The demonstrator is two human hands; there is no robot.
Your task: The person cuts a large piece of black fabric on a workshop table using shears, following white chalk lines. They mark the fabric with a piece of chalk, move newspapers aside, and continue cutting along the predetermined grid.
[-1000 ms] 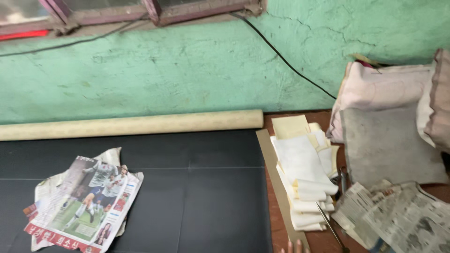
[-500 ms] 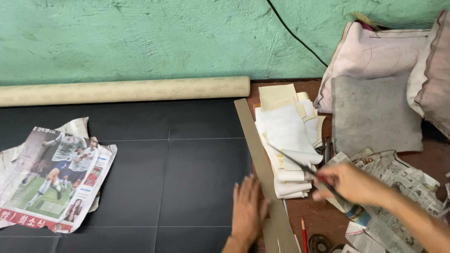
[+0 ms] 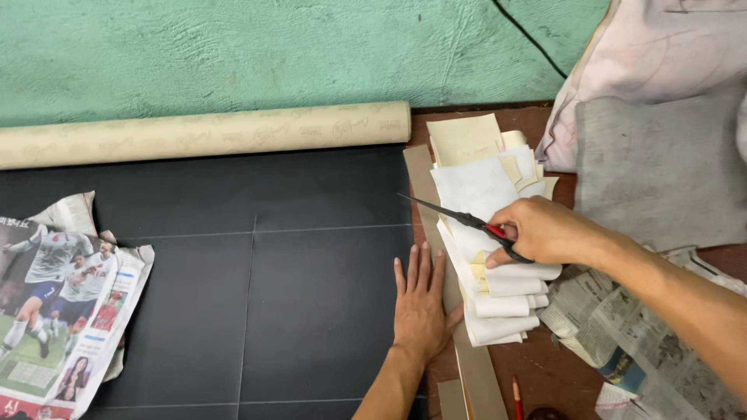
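The right hand grips red-handled scissors, blades pointing left over a stack of pale paper pieces. The left hand lies flat, fingers spread, on the black sheet (its thumb touching a tan strip).

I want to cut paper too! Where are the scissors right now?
The scissors are in the person's right hand, right of centre in the head view, blades pointing left over the stack of pale paper pieces, just above the flat left hand.
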